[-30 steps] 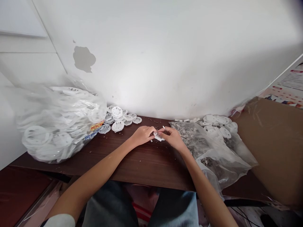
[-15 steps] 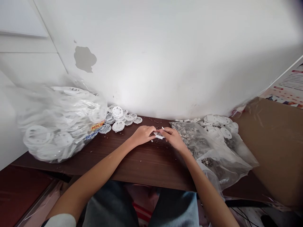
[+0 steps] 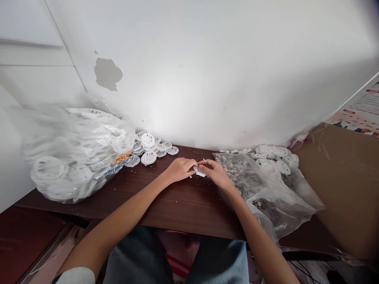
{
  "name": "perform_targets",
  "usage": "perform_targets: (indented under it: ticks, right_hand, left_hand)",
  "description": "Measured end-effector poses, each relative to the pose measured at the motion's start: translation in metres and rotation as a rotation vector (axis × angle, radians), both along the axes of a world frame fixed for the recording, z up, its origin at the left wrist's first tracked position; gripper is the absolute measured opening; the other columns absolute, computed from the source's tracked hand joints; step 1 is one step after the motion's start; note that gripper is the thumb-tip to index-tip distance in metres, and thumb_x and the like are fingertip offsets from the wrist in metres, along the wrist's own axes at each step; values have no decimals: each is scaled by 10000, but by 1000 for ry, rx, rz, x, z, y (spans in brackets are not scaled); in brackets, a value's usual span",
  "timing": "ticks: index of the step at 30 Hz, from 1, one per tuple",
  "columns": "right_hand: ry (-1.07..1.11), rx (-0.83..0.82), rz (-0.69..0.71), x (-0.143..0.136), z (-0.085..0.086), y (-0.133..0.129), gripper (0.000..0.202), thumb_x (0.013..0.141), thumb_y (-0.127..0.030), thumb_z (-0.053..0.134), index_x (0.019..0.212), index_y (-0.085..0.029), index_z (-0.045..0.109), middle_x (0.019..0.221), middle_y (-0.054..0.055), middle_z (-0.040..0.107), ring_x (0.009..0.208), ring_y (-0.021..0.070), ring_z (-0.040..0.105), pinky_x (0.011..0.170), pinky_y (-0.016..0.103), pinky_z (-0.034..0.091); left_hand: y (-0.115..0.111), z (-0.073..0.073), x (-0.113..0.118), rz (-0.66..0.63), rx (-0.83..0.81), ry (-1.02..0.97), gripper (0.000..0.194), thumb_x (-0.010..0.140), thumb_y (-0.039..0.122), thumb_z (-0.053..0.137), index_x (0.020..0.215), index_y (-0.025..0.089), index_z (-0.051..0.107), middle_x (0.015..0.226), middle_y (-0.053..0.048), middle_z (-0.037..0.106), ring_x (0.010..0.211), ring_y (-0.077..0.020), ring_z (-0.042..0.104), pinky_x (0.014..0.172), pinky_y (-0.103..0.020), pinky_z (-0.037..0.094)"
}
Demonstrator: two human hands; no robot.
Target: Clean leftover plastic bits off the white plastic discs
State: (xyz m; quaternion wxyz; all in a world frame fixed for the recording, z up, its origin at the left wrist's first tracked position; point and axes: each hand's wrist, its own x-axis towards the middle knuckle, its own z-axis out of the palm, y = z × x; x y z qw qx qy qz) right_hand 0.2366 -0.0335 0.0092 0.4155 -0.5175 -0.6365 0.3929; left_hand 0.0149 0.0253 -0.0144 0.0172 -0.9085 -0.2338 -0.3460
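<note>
Over the middle of the dark wooden table, my left hand (image 3: pixel 181 169) is closed on the left edge of a small white plastic disc (image 3: pixel 199 171). My right hand (image 3: pixel 217 172) pinches the same disc from the right side. A thin white strip (image 3: pixel 205 161) sticks up by the right fingers; what it belongs to I cannot make out. The fingers cover much of the disc. Left of my hands lies a pile of round white slotted discs (image 3: pixel 148 157). Just right of my right hand, a clear bag of small metal parts (image 3: pixel 237 167) lies spread open.
A big, full plastic bag of white discs (image 3: pixel 85 157) stands at the left. More white pieces (image 3: pixel 274 154) are heaped at the back right, beside a cardboard box (image 3: pixel 340 177). Tiny scraps dot the brown table (image 3: pixel 177 209). A white wall (image 3: pixel 189 79) rises behind.
The white disc has turned slightly between my fingers, and the thin strip by my right hand stands at another angle. Both hands stay almost in place.
</note>
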Motion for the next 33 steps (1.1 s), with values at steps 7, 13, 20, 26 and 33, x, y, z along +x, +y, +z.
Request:
perform_targets:
  ticks: [7, 13, 20, 26, 33]
  right_hand:
    - [-138, 73, -77, 2, -3, 1, 350, 811, -563, 783, 908, -228, 763, 760, -5, 635, 677, 165, 511, 616, 282, 379]
    - [-189, 81, -70, 1, 1, -1, 323, 823, -534, 766, 930, -230, 781, 738, -7, 619, 671, 165, 494, 615, 284, 359]
    - [-205, 126, -73, -1, 0, -1, 242, 825, -465, 752, 846, -224, 752, 753, -2, 631, 694, 165, 524, 637, 286, 377]
    - [126, -53, -69, 3, -3, 4, 376, 785, -544, 805, 924, -200, 744, 818, 28, 706, 686, 170, 580, 629, 288, 429]
    - [-53, -5, 16, 4, -1, 2, 364, 820, -525, 765, 1007, -213, 742, 827, 4, 663, 722, 170, 552, 643, 285, 415]
  left_hand:
    - [-2, 1, 2, -34, 27, -10, 92, 1018, 282, 654, 1013, 194, 630, 864, -29, 765, 759, -192, 736, 733, -297, 503]
    - [-3, 2, 2, -48, 36, 22, 55, 1005, 242, 656, 1007, 193, 631, 838, -22, 749, 731, -190, 717, 708, -296, 485]
    - [-3, 0, 3, -30, 19, 32, 49, 997, 238, 657, 994, 194, 634, 828, -25, 741, 718, -192, 706, 690, -292, 474]
    - [-6, 3, 4, -49, -44, -39, 113, 970, 183, 655, 1079, 204, 633, 973, -27, 787, 810, -193, 738, 723, -285, 498]
    - [-9, 4, 5, -36, -37, -37, 48, 994, 236, 648, 1023, 200, 638, 885, -25, 769, 751, -188, 724, 686, -282, 483]
